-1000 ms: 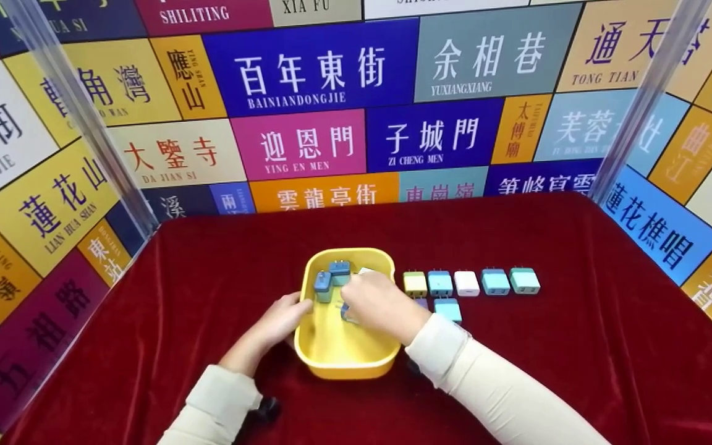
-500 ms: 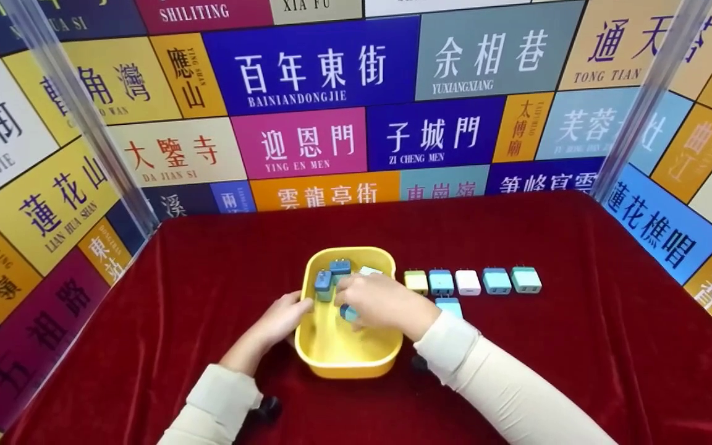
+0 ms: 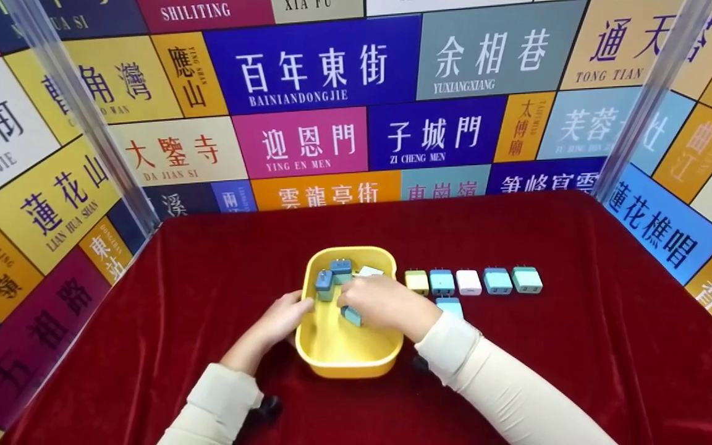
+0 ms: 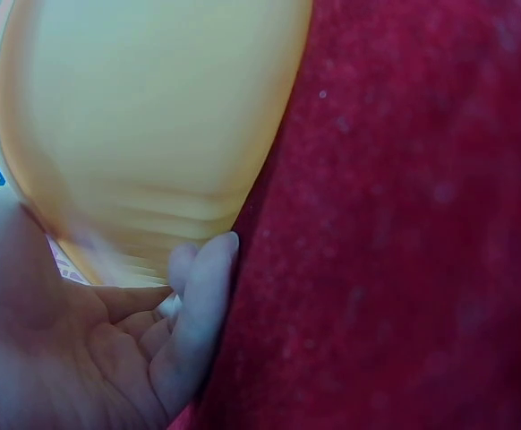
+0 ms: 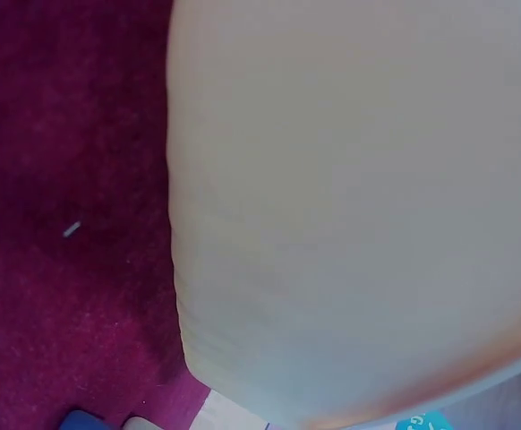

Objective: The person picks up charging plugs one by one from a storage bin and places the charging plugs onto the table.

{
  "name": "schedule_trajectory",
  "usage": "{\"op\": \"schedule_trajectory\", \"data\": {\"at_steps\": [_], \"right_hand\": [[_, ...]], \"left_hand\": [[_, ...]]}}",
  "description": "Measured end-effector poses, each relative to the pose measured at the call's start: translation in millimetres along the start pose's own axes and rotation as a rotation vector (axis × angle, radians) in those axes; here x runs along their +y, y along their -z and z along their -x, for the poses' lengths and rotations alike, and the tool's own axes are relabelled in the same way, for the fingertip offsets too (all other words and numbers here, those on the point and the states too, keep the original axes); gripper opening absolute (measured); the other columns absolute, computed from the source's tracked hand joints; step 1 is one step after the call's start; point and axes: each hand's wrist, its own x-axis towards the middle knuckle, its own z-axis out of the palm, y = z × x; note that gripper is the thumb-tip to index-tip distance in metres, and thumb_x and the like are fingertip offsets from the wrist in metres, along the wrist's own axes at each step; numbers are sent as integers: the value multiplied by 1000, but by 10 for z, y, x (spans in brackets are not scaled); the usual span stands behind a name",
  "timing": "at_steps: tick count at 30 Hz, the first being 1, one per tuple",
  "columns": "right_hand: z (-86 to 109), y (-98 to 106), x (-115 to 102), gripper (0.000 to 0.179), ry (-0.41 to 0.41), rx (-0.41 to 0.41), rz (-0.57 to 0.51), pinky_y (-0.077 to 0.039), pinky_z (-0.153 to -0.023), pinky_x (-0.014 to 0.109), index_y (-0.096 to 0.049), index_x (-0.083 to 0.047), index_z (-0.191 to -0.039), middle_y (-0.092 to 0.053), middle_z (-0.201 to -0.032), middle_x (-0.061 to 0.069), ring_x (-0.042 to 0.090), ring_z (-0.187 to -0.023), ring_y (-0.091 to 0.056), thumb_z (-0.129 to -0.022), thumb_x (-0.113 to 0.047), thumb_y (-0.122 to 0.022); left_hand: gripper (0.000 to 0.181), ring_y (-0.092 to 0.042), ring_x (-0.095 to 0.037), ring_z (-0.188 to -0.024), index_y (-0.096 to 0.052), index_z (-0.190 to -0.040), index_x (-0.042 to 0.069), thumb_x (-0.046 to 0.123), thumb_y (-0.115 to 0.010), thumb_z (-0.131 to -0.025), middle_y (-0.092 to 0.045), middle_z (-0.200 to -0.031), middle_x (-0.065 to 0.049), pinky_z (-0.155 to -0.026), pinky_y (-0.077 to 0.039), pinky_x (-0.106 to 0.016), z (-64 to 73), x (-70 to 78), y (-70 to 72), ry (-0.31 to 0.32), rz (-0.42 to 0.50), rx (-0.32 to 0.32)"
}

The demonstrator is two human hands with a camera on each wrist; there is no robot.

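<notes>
Nearest, the left sleeve [image 3: 207, 411] and the right sleeve [image 3: 510, 386] reached in over the red cloth [image 3: 177, 309], with a small dark object [image 3: 268, 408] just beside the left one. The left hand [image 3: 282, 316] gripped the yellow bin [image 3: 350, 372] by its left side, thumb at the rim and fingers curled against the outer wall, as the left wrist view showed. The right hand [image 3: 384, 301] was down inside the bin, over its right half, fingers bent. A blue-teal plug [image 3: 352, 316] was in the bin, right at those fingers; whether they pinched it or only touched it could not be told, since the hand hid the contact and the right wrist view was mostly filled by the bin's wall.

Farther in, a tall plug [image 3: 324, 287] stood near the left wall, prongs at the top, with a corner plug [image 3: 341, 270] just beside it at the far end. A white plug [image 3: 371, 271] sat beyond the right hand, partly hidden.

Right of the bin, on the cloth, a light-blue plug [image 3: 449, 306] was partly hidden by the right sleeve. Beyond it ran a row: yellow plug [image 3: 417, 282], blue plug [image 3: 442, 282], pale plug [image 3: 468, 282], teal plug [image 3: 497, 281] and green plug [image 3: 527, 280], near one another but apart, prongs away from the person. Behind the cloth rose a wall of coloured signs [image 3: 306, 68].
</notes>
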Motion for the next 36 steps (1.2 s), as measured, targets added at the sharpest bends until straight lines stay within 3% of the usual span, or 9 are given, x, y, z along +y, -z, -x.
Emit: {"op": "schedule_trajectory", "data": {"at_steps": [5, 11, 18, 26, 36], "right_hand": [[0, -8, -15, 20, -26, -15, 33, -61, -81, 38, -81, -12, -107, -74, -101, 4, 23, -88, -69, -87, -11, -83], [12, -13, -46, 30, -57, -36, 38, -61, -79, 36, -80, -9, -108, -70, -100, 5, 19, -83, -65, -91, -33, -85], [45, 4, -54, 23, -75, -58, 12, -57, -71, 32, -79, -8, -106, -66, -98, 5, 17, -75, -56, -90, -23, -85], [72, 1, -64, 30, -84, -74, -9, -58, -75, 33, -77, -7, -112, -66, -101, 6, 17, -77, -57, -91, -27, -83], [111, 13, -100, 24, -5, -42, -24, -54, -69, 31, -75, -9, -102, -63, -92, 4, 16, -73, -55, -83, -18, -86]], "left_hand": [[46, -74, -23, -72, -65, -133, -3, 21, -49, -97, -75, -91, -13, -56, -62, -36, 9, 8, 4, -2, 7, -9], [46, -75, -23, -73, -66, -133, -3, 21, -50, -97, -76, -91, -13, -58, -63, -36, -3, -4, 4, -5, -5, -2], [46, -75, -23, -73, -66, -133, -3, 21, -51, -96, -76, -93, -13, -59, -63, -36, 0, 16, 1, -5, 2, -3], [47, -75, -23, -73, -65, -134, -3, 21, -50, -96, -75, -93, -13, -59, -63, -35, 1, 24, 5, -6, 1, -7], [46, -74, -22, -73, -65, -132, -4, 20, -50, -95, -75, -94, -13, -57, -62, -34, 4, 16, -2, -1, 17, -8]]}}
